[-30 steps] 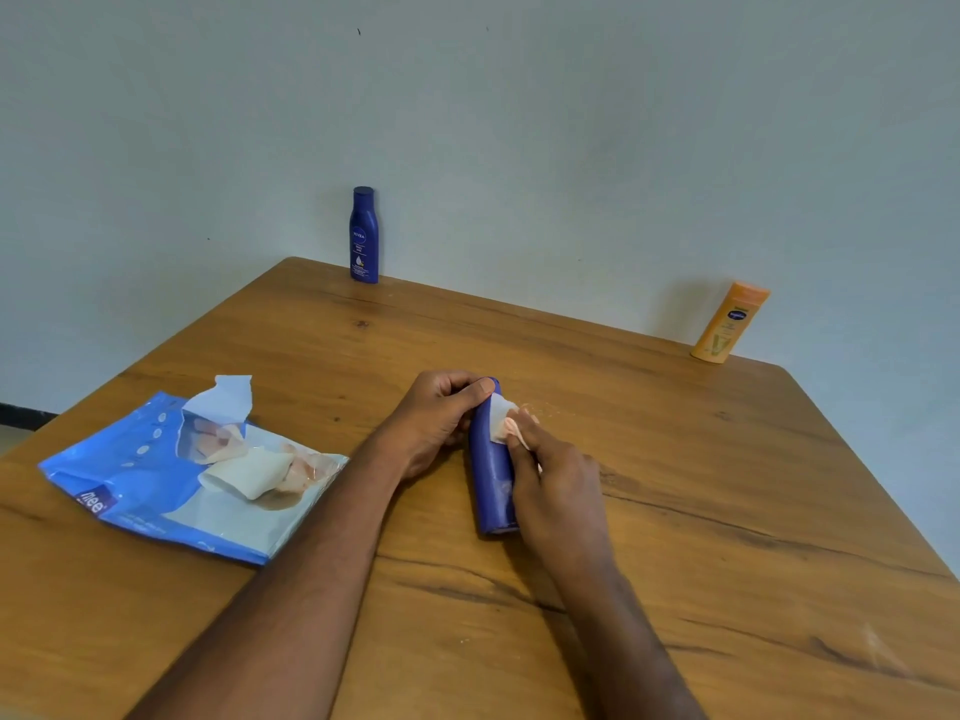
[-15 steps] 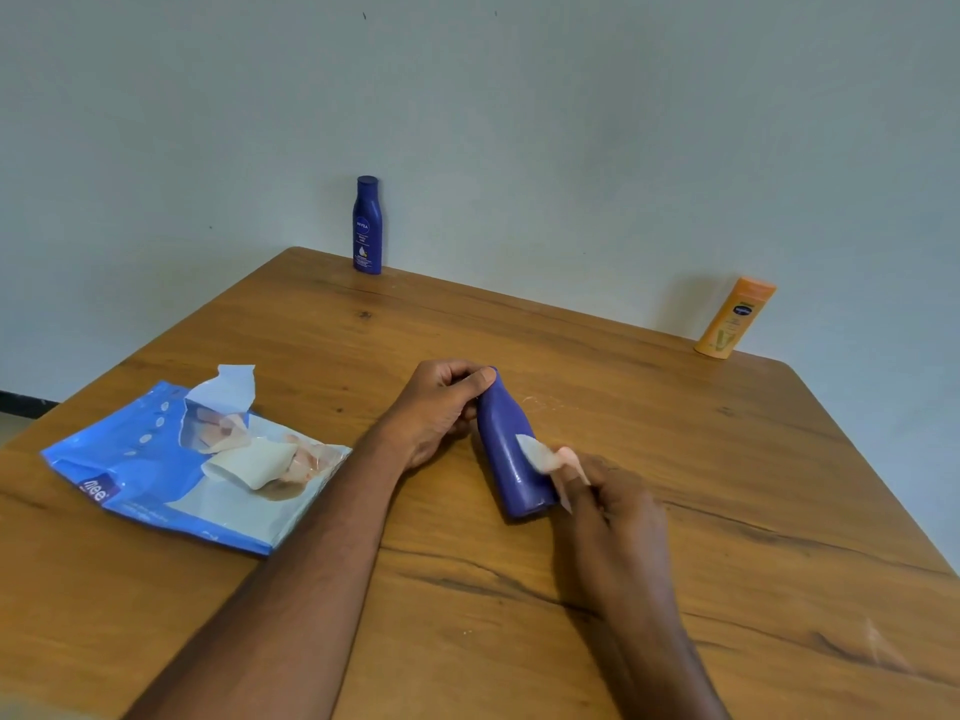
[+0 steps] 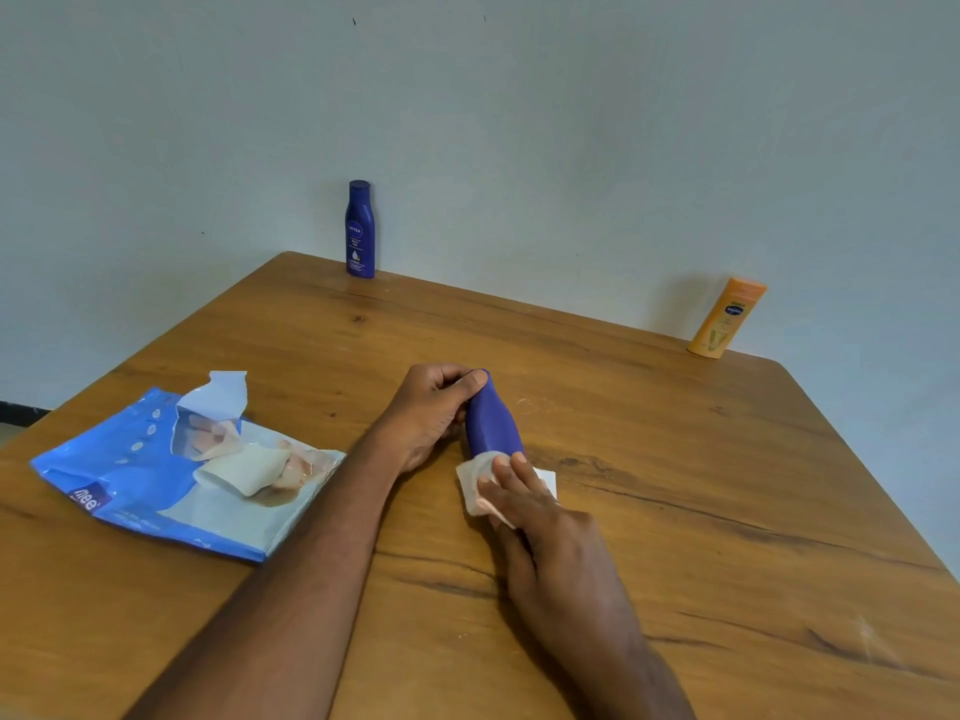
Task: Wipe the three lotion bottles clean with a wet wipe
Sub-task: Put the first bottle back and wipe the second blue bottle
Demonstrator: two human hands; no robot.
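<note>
A dark blue lotion bottle [image 3: 491, 420] lies on its side at the middle of the wooden table [image 3: 675, 485]. My left hand [image 3: 431, 407] grips its far cap end. My right hand [image 3: 540, 522] holds a white wet wipe [image 3: 475, 483] against the bottle's near bottom end, which the wipe and my fingers cover. A second blue lotion bottle [image 3: 359, 229] stands upright at the table's far edge by the wall. An orange lotion bottle [image 3: 727, 318] leans against the wall at the far right.
A blue wet-wipe pack [image 3: 156, 475] lies open at the left, its flap raised and a wipe sticking out of the opening. A pale wall runs behind the table's far edge.
My right hand slid the wipe down the lying bottle from its cap end to its bottom end. My left hand kept its grip on the cap end.
</note>
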